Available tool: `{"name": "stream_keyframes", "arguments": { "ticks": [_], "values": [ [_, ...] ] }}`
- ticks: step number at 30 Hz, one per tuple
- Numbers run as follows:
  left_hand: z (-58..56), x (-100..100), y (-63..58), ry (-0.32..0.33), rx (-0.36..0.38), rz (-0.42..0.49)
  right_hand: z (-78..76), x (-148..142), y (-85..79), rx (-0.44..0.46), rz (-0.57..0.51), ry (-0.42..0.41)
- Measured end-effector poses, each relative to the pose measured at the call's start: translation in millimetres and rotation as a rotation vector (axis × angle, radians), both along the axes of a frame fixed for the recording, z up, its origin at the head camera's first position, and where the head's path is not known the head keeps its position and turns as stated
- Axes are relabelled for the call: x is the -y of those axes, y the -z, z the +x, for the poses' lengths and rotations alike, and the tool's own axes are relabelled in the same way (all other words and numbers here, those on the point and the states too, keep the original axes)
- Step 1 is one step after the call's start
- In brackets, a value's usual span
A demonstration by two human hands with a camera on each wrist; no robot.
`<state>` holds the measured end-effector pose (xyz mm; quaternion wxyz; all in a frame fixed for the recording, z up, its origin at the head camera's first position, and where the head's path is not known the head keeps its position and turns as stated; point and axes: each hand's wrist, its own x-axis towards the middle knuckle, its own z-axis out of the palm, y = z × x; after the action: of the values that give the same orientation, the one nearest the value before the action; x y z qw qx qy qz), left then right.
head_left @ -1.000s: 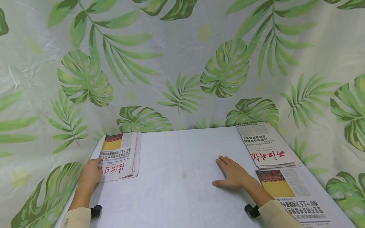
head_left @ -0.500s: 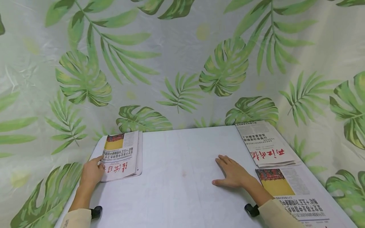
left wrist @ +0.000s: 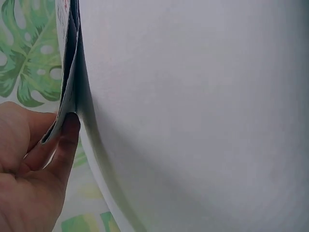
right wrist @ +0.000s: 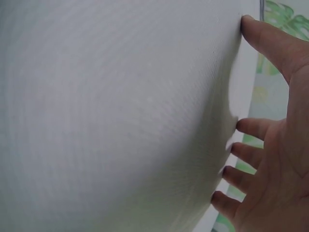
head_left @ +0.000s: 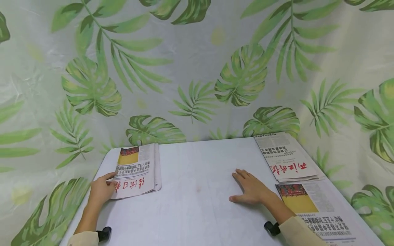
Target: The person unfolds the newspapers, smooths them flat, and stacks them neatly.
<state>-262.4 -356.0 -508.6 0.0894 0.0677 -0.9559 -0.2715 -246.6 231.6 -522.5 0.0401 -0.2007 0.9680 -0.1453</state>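
A folded newspaper (head_left: 135, 174) with a red masthead and a yellow-and-red photo lies at the left of the white table. My left hand (head_left: 101, 188) pinches its left edge. In the left wrist view the folded layers of the newspaper (left wrist: 69, 72) stand slightly lifted at that edge, between the thumb and fingers of the left hand (left wrist: 36, 159). My right hand (head_left: 250, 188) rests on the table with its fingers spread, holding nothing. Its fingertips touch the white surface in the right wrist view, where the hand (right wrist: 275, 159) shows from the palm side.
Two more folded newspapers lie along the right side: one with a red masthead (head_left: 286, 159) at the back, and one with a yellow photo (head_left: 317, 212) nearer, partly behind the right forearm. A leaf-patterned curtain (head_left: 197, 68) hangs behind the white table (head_left: 191, 205).
The left hand and the newspaper it pinches have slid a little to the right, away from the table's left edge. The right hand has stayed in place.
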Motion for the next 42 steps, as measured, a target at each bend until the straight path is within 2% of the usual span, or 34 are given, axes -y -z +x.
{"name": "stream_keyframes", "arguments": {
  "ticks": [7, 11, 18, 23, 28, 34, 38, 42],
  "values": [
    [-0.6, -11.0, 0.8, 0.064, 0.034, 0.045, -2.1, -0.1, 2.7, -0.013, 0.01, 0.0],
    [0.5, -17.5, 1.2, 0.099, 0.082, 0.067, -2.5, -0.8, 2.6, -0.007, 0.002, 0.002],
    [1.9, -27.9, -1.2, 0.133, 0.121, 0.094, -3.3, 0.8, 4.3, -0.042, 0.001, -0.001],
    [4.5, -39.8, -4.6, 0.135, 0.152, 0.116, -3.3, 3.2, 3.5, -0.05, -0.002, -0.01],
    [6.6, -54.4, -5.9, 0.146, 0.145, 0.142, -1.4, 3.9, 2.7, -0.057, -0.019, -0.001],
    [10.2, -71.6, 1.8, 0.141, 0.159, 0.181, 4.0, 4.5, 4.7, -0.048, -0.01, -0.006],
    [7.0, -85.7, 5.1, 0.172, 0.149, 0.22, 4.2, 2.7, 5.0, -0.086, -0.006, 0.003],
    [3.2, -98.1, 3.6, 0.194, 0.134, 0.239, 0.5, 1.9, 3.9, -0.119, -0.005, 0.002]
  ]
}}
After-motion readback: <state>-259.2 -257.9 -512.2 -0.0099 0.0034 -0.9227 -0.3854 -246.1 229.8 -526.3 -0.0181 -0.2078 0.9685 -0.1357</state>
